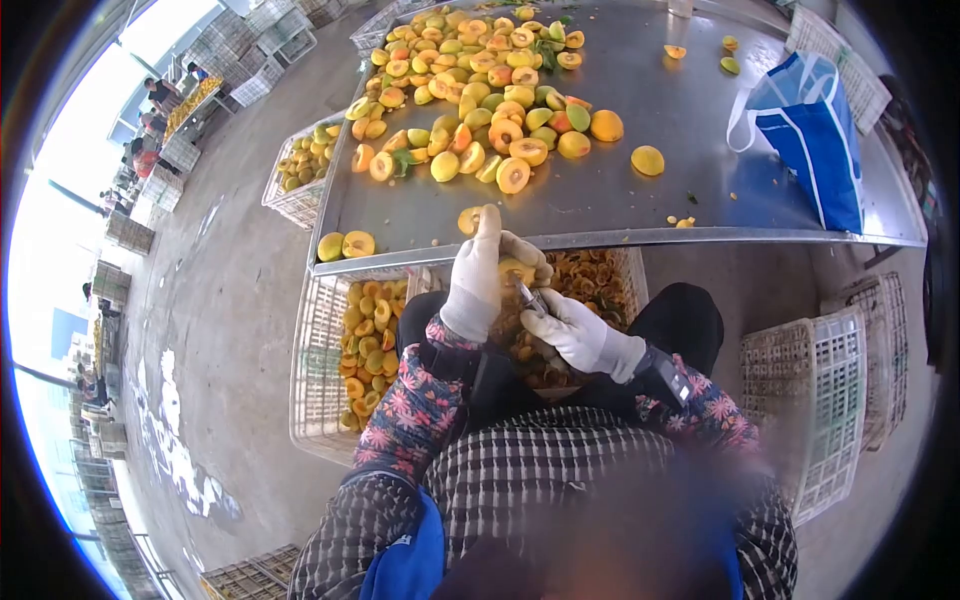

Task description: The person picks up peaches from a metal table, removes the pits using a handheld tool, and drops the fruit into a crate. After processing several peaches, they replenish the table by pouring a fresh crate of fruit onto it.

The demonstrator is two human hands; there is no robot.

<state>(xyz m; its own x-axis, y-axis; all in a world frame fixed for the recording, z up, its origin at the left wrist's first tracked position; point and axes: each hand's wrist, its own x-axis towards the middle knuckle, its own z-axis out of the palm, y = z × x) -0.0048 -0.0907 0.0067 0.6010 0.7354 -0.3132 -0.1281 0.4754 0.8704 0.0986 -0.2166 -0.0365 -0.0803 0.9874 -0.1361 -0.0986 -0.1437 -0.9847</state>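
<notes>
One piece of yellow fruit [516,268] is held just below the front edge of a metal table, above the lap of a seated person seen from overhead. The left hand [487,275], in a pale glove, is curled around it, one finger pointing up. The right hand [580,335], also gloved, is closed around a small metal tool [527,295], its tip at the fruit. Whether the tip has gone in cannot be made out.

The tool points toward the left hand's fingers, so a slip on wet flesh could drive it into that glove, which looks like thin cloth. Too tight a squeeze could bruise the fruit; too loose, and it could roll out and drop into the crate [634,272] of brown scraps beneath.

Near the raised finger, a cut half [468,221] lies close to the table's edge; a nudge from the knuckles could tip it off. Whether finger and half touch is unclear. Two more pieces [345,245] sit at the table's left corner, where a sleeve [400,395] sweeping outward might knock them down.

Left of the person's legs, a white crate [315,350] holds many cut pieces. Beyond the hands, a heap of fruit [480,80] covers much of the metal table [620,215]; its loose front could roll if bumped. A blue and white bag [815,150] stands far right.
</notes>
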